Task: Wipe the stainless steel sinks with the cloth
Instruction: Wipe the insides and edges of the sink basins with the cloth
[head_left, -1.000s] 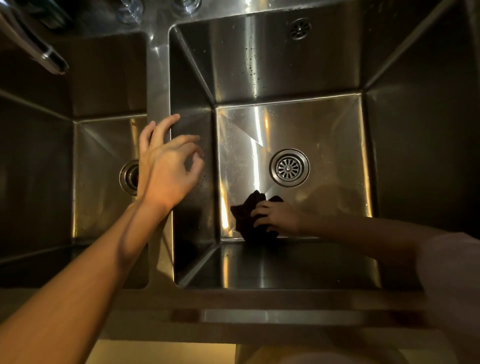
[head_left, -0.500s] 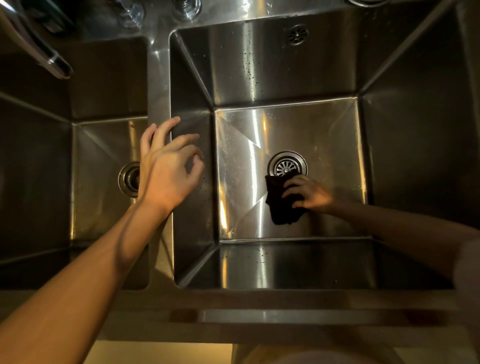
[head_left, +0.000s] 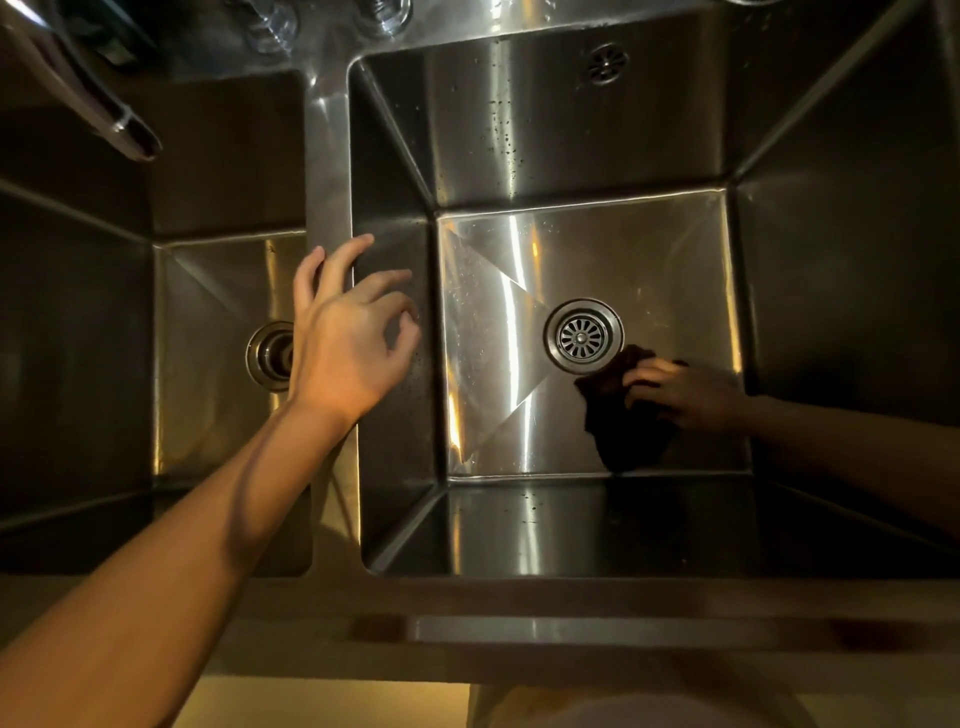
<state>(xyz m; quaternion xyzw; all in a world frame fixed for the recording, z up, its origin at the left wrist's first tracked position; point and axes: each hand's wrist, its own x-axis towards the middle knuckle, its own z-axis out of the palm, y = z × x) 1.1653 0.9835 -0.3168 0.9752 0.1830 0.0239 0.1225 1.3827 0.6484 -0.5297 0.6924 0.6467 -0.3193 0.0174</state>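
Dark cloth (head_left: 621, 415) lies on the right sink (head_left: 519, 156) floor just beside the drain strainer (head_left: 583, 336), the right hand (head_left: 675, 392) pinching it. The left hand (head_left: 345, 332) hovers relaxed, holding nothing, over the divider (head_left: 327, 171); a faucet spout (head_left: 98, 104) overhangs the left sink (head_left: 208, 338).

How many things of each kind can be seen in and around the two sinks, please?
Sink basins: 2, the left basin and the right basin
Floor drains: 2, the left drain and the right drain strainer
Overflow holes: 1, the overflow grille
Faucet spouts: 1, the spout
Cloths: 1, the dark cloth
Hands: 2, the left hand and the right hand
Total: 9
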